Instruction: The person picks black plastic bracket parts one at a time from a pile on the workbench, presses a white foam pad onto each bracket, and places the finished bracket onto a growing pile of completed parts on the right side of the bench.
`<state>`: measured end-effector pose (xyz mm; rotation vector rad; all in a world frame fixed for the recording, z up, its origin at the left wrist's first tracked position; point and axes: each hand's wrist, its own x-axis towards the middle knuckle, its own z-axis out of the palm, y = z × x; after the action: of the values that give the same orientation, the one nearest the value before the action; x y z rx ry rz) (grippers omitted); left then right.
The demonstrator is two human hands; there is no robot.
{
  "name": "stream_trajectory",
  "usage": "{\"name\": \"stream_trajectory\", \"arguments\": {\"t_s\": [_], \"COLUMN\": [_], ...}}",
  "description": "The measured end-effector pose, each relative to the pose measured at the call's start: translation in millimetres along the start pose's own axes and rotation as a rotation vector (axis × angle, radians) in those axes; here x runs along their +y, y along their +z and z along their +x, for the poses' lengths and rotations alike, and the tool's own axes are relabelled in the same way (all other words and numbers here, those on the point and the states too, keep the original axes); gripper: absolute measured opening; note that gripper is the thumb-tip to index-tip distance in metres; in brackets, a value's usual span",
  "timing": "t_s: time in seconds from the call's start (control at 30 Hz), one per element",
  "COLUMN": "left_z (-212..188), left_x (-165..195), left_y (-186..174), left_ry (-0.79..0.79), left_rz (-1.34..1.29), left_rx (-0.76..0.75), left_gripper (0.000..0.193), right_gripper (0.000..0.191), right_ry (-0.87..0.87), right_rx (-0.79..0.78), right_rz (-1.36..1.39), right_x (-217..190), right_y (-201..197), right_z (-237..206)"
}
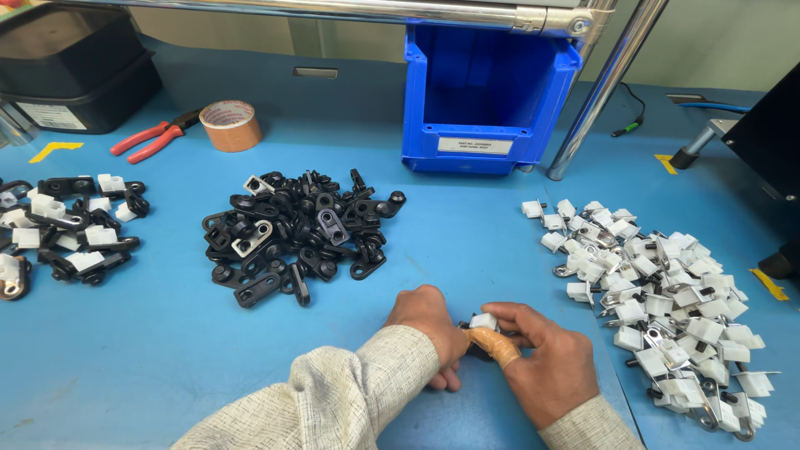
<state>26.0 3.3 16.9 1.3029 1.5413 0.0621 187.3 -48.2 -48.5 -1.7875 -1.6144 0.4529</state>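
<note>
My left hand (433, 327) and my right hand (546, 358) meet low in the middle of the blue table (467, 242). Together they grip a small black bracket with a white plastic clip (482, 321) on top. A tan tape wrap covers my right thumb, which presses against the clip. A pile of black plastic brackets (298, 233) lies just beyond my hands. To the right spreads a heap of white clips with metal tabs (658, 300). At the far left lie joined black-and-white pieces (67, 233).
A blue open-front bin (487, 100) stands at the back centre beside a slanted metal pole (604, 83). Red-handled pliers (150, 137) and a roll of brown tape (229, 125) lie at the back left, near black trays (75, 75). A dark machine edge (771, 142) is at the right.
</note>
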Motion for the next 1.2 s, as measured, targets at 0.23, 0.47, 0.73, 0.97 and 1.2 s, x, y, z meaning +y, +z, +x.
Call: {"name": "stream_trajectory", "arguments": {"t_s": [0.23, 0.47, 0.73, 0.97, 1.2], "left_z": [0.8, 9.2, 8.1, 8.3, 7.3], "left_x": [-6.9, -14.5, -8.3, -7.5, -26.5], "left_y": [-1.6, -5.0, -12.7, -7.4, 9.0], "left_ry": [0.041, 0.036, 0.167, 0.182, 0.122], "left_rz": [-0.092, -0.151, 0.202, 0.249, -0.059], "left_rx": [-0.027, -0.088, 0.016, 0.108, 0.057], "left_gripper": [0.018, 0.019, 0.021, 0.018, 0.025], "right_gripper": [0.043, 0.037, 0.035, 0.041, 0.033], "right_ry": [-0.337, -0.487, -0.516, -0.052, 0.125], "right_rx": [0.127, 0.054, -0.118, -0.251, -0.345], "right_rz": [-0.096, -0.088, -0.153, -0.221, 0.146], "right_x": [0.9, 2.0, -8.1, -23.3, 0.8], "right_y": [7.0, 0.5, -8.1, -10.6, -3.0], "right_z": [-7.7, -1.3, 14.5, 30.1, 43.7]}}
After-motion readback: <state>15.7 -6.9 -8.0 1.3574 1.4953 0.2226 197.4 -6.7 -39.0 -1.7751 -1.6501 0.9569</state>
